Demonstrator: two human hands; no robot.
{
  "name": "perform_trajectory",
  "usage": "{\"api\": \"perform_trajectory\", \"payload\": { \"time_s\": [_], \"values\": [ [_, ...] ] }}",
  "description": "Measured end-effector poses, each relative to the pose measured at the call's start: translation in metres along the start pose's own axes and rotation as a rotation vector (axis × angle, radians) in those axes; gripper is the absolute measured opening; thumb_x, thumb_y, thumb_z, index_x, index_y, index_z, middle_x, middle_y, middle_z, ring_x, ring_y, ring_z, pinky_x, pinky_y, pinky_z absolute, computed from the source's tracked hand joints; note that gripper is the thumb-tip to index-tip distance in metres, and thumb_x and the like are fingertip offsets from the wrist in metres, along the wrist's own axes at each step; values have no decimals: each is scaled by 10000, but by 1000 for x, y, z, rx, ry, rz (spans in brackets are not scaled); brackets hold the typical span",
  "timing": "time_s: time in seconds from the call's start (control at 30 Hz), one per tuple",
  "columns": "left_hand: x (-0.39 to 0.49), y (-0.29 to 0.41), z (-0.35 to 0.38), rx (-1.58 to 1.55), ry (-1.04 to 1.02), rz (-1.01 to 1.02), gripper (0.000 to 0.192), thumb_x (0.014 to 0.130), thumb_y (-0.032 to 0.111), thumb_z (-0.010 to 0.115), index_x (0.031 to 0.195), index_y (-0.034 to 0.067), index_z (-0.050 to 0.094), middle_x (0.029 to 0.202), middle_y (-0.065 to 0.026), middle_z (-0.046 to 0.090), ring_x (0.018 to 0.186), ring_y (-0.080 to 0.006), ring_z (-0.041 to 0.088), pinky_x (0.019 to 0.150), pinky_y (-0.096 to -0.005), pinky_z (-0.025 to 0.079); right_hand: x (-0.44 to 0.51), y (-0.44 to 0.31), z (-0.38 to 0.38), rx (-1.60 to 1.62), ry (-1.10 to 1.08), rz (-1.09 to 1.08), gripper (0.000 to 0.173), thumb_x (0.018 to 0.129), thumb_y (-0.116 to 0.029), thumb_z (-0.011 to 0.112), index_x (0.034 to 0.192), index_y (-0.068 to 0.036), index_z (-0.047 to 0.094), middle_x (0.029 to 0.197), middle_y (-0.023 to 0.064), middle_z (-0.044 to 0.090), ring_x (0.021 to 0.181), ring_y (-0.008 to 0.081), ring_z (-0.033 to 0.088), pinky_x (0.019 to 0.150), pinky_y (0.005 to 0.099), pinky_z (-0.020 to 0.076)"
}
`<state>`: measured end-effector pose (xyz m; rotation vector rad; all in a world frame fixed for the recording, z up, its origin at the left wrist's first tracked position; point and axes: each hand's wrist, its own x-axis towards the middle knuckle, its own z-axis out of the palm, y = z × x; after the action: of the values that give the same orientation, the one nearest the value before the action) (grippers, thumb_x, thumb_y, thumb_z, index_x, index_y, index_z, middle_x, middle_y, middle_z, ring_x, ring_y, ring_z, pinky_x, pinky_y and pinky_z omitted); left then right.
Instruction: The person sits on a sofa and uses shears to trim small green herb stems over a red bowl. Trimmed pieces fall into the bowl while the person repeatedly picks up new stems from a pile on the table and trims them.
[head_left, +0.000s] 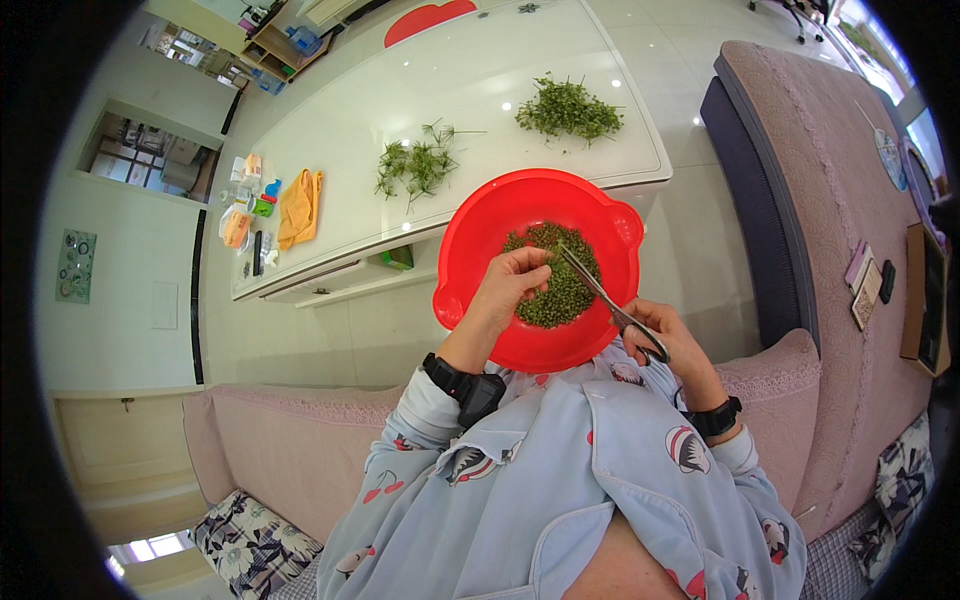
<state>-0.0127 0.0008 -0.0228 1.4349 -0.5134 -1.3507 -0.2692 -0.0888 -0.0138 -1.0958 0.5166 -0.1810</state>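
A red plastic basin (480, 225) rests at my lap, with a heap of small green berries or seed pods (559, 300) in its bottom. Over the heap, my left hand (517, 277) pinches a small green sprig (556, 262) between thumb and fingers. My right hand (664, 334) grips a pair of scissors (604, 296) by the handles; the blades point up and left, their tips close to the sprig. Beyond the basin, on the white table, lie a dense pile of green sprigs (568, 111) at the right and a looser pile of thin green stalks (416, 166) at the left.
The white table (337, 150) carries a folded orange cloth (300, 208) and small packets and bottles (238, 225) at its left end. A pink-covered sofa (300, 427) is behind me and extends along the right, where phones (866, 294) and a cardboard box (924, 300) lie.
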Motion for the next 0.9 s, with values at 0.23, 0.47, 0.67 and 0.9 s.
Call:
{"api": "perform_trajectory", "payload": {
  "time_s": [0.23, 0.47, 0.67, 0.9],
  "values": [
    [-1, 0, 0, -71, -22, -58, 210, 842, 64, 623, 1051, 42, 618, 777, 25, 609, 611, -37, 530, 492, -169, 361, -1, 0, -1, -5, -11, -10, 308, 847, -226, 647, 1013, 23, 573, 690, 1, 555, 537, 43, 490, 452, 183, 386],
    [-1, 2, 1, -61, -41, -82, 213, 844, 69, 622, 1055, 42, 612, 768, 28, 600, 607, -39, 531, 493, -169, 372, -1, 0, -3, -8, -19, 6, 319, 847, -233, 655, 1017, 24, 575, 708, 2, 563, 550, 45, 499, 457, 180, 394],
    [-1, 3, -1, -71, -22, -85, 223, 849, 79, 619, 1065, 31, 597, 758, 25, 592, 603, -40, 532, 487, -172, 373, -1, 0, -3, -16, -13, -13, 304, 852, -229, 649, 1006, 22, 575, 690, 4, 559, 540, 45, 498, 454, 183, 396],
    [0, 3, 0, -59, -36, -87, 226, 848, 82, 622, 1063, 21, 593, 747, 22, 589, 600, -40, 529, 487, -174, 374, -1, 2, -3, -29, 2, 0, 294, 849, -229, 652, 994, 18, 584, 671, 2, 557, 525, 44, 494, 445, 183, 392]
  ]
}}
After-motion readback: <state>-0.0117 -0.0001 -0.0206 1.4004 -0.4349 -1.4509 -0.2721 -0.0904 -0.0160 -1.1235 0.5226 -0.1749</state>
